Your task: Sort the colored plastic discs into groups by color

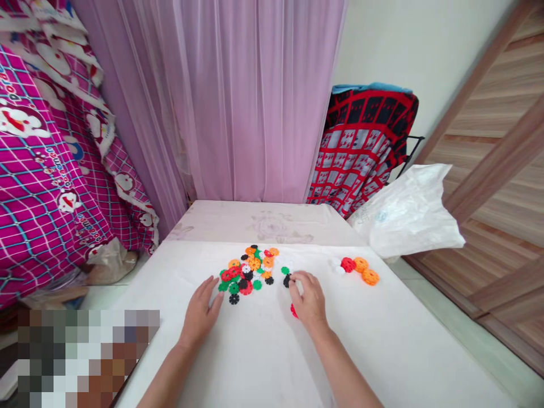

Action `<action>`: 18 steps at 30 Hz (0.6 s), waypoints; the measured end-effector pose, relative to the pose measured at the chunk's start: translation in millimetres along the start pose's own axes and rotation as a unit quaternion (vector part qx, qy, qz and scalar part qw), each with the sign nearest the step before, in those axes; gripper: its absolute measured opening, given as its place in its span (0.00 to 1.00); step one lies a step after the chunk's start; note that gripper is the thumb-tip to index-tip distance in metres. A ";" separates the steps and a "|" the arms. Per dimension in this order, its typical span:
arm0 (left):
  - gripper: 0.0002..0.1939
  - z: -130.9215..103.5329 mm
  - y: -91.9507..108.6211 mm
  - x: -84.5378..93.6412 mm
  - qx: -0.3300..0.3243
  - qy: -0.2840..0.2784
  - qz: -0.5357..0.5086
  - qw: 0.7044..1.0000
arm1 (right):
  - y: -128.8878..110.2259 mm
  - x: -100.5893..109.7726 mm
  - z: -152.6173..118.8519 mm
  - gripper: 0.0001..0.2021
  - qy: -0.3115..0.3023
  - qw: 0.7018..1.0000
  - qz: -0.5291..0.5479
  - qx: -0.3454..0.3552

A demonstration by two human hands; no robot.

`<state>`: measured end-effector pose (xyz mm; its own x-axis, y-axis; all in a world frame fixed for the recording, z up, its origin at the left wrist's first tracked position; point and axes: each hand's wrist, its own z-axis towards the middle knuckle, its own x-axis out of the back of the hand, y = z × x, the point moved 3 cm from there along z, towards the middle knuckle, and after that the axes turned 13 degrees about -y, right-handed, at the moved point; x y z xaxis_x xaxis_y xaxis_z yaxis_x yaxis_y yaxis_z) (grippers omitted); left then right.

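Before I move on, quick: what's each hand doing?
Left hand: open, beside the mixed disc pile, nothing visible in it.
Right hand: fingertips at a black disc; can't tell whether they grip it.

Lilac curtain (255, 102) behind the table (263, 351); at left, magenta checked fabric (51, 170) with cartoon print; at right, red-and-black patterned cloth (357, 141), white plastic bag (412, 215) and wood-grain panelled door (497, 170).

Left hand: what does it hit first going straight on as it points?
Left hand would likely meet the green discs at the pile's left edge; fingertips look very near them, though height above the table is unclear.
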<state>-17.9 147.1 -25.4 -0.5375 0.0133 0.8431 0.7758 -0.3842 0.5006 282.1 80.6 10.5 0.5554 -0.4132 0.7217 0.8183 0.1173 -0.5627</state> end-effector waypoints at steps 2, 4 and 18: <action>0.29 26.5 8.5 -3.2 0.007 -0.034 -0.003 0.999 | -6.8 1.0 42.8 0.15 -0.022 0.998 0.035 -0.047; 0.30 50.5 17.8 -6.8 0.023 -0.085 0.010 0.996 | -17.1 -8.6 87.3 0.19 -0.103 0.985 0.038 -0.129; 0.37 74.5 37.6 -15.8 0.006 -0.173 0.116 0.978 | -70.1 -103.5 99.7 0.17 -0.286 0.938 -0.143 -0.135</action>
<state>44.4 201.2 -5.3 -0.2047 0.2398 0.9490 0.8686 -0.4024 0.2891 181.9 205.2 15.4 0.3703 0.1691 0.9134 0.9217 -0.1892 -0.3386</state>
